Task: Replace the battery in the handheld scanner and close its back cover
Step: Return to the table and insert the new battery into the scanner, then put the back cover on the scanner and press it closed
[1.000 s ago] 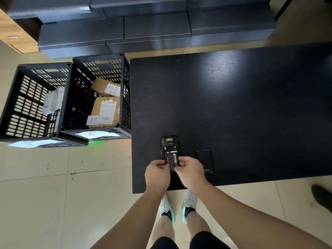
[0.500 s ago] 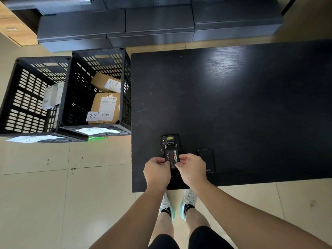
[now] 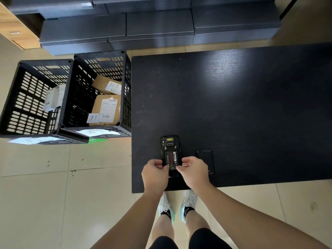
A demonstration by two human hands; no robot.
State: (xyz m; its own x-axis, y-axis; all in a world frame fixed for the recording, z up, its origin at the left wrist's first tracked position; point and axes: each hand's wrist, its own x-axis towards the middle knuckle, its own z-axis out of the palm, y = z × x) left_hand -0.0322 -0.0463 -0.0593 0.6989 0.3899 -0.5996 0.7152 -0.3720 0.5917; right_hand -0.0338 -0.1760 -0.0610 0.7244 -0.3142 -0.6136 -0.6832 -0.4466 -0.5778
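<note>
The black handheld scanner (image 3: 169, 144) lies face down near the front edge of the black table (image 3: 233, 114), its back open. A black battery (image 3: 171, 159) with a red-and-white label sits in the open bay. My left hand (image 3: 155, 172) pinches the battery's lower left edge, and my right hand (image 3: 193, 170) pinches its lower right edge. The scanner's lower end is hidden under my fingers. The black back cover (image 3: 205, 159) lies flat on the table just right of my right hand.
Two black perforated crates (image 3: 68, 97) stand on the floor left of the table; the right one holds labelled cardboard boxes (image 3: 106, 108). Dark grey shelving (image 3: 158, 24) runs along the far side. My feet are under the table's front edge.
The battery has settled lower and flatter into the scanner's bay, and my fingers have shifted to its lower corners. The cover has not moved.
</note>
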